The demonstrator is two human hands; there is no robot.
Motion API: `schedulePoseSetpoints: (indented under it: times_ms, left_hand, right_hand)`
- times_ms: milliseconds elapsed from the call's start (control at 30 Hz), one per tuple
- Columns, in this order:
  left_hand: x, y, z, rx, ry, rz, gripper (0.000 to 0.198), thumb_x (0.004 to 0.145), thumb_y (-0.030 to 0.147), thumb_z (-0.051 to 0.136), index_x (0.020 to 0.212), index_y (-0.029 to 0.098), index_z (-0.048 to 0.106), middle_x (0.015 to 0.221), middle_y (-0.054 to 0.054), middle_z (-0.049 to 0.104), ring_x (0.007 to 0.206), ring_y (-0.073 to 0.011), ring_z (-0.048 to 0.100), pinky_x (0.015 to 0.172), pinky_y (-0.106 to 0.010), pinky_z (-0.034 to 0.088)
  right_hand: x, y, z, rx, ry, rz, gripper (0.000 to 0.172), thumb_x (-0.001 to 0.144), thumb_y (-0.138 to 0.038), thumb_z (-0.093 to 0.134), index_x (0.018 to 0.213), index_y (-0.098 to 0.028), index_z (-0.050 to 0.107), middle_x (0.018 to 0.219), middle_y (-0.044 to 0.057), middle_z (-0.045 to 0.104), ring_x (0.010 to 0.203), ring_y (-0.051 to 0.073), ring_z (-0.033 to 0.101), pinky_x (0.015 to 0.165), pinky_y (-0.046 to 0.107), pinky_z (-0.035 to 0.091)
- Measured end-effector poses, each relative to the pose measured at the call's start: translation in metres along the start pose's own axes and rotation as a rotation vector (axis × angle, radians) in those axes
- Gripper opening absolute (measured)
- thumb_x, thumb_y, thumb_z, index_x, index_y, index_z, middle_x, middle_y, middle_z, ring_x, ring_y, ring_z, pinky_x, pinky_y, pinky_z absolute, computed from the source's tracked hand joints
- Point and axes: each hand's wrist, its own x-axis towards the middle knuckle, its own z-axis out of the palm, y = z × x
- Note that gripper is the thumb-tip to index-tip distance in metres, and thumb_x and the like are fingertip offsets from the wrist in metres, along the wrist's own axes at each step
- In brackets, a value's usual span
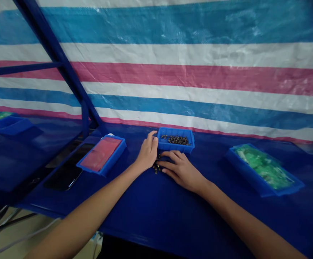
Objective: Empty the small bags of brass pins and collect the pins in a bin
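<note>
My left hand (147,150) is beside the left end of a small blue bin (174,146), its fingers apart and nothing visible in them. The bin holds many small dark metal screws (178,140). In front of the bin, a small pile of similar dark and brass-coloured pieces (156,167) lies on the blue table (156,212), between my two hands. My right hand (182,169) is palm down with spread fingers, its fingertips at the right edge of this pile.
Left of my hands are a blue bin with a pink-red sheet or packets (101,154) and a black phone (64,176). At the right stands a blue bin of green packets (264,167). A blue metal frame (75,82) rises at the left before a striped tarp (199,75).
</note>
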Motion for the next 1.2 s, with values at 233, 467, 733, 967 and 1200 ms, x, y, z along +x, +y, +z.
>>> schedulePoseSetpoints:
  times_ms: [233,467,733,967,1200]
  left_hand:
    - [-0.001,-0.001,0.000,-0.022,0.004,0.002,0.049,0.101,0.048,0.015,0.138,0.020,0.034,0.133,-0.012,0.051,0.124,-0.0230,0.048,0.106,-0.042,0.035]
    - [-0.001,0.000,0.001,0.002,0.004,0.016,0.049,0.101,0.048,0.016,0.138,0.021,0.034,0.133,-0.012,0.051,0.124,-0.0234,0.048,0.106,-0.042,0.035]
    - [-0.002,0.000,0.000,0.017,-0.007,0.012,0.048,0.101,0.047,0.016,0.137,0.021,0.035,0.125,-0.011,0.055,0.117,-0.0245,0.052,0.103,-0.044,0.037]
    - [-0.002,0.000,0.000,0.024,-0.021,0.016,0.049,0.101,0.048,0.017,0.138,0.022,0.035,0.127,-0.012,0.055,0.120,-0.0253,0.051,0.103,-0.044,0.037]
    - [-0.002,0.001,-0.001,0.042,-0.026,0.017,0.048,0.101,0.047,0.017,0.138,0.022,0.036,0.128,-0.012,0.054,0.120,-0.0254,0.050,0.103,-0.045,0.037]
  right_hand:
    - [-0.001,0.002,0.001,0.017,-0.057,-0.044,0.031,0.097,-0.034,0.046,0.124,-0.028,0.060,0.114,0.008,0.058,0.105,0.022,0.051,0.092,0.039,0.044]
    - [0.000,0.002,0.005,0.033,-0.042,-0.072,0.021,0.096,-0.033,0.050,0.104,-0.023,0.066,0.105,0.007,0.059,0.097,0.019,0.053,0.090,0.036,0.047]
    - [-0.010,0.015,0.005,0.236,0.223,0.163,0.011,0.094,-0.024,0.053,0.102,-0.022,0.061,0.096,0.004,0.065,0.092,0.018,0.059,0.084,0.033,0.050]
    - [-0.014,0.030,0.004,0.297,0.416,0.388,0.010,0.083,-0.030,0.067,0.089,-0.022,0.064,0.084,0.002,0.066,0.078,0.017,0.062,0.067,0.029,0.051]
    - [-0.014,0.029,0.004,0.480,0.493,0.456,0.016,0.079,-0.034,0.071,0.088,-0.022,0.065,0.086,0.001,0.069,0.078,0.017,0.065,0.073,0.031,0.052]
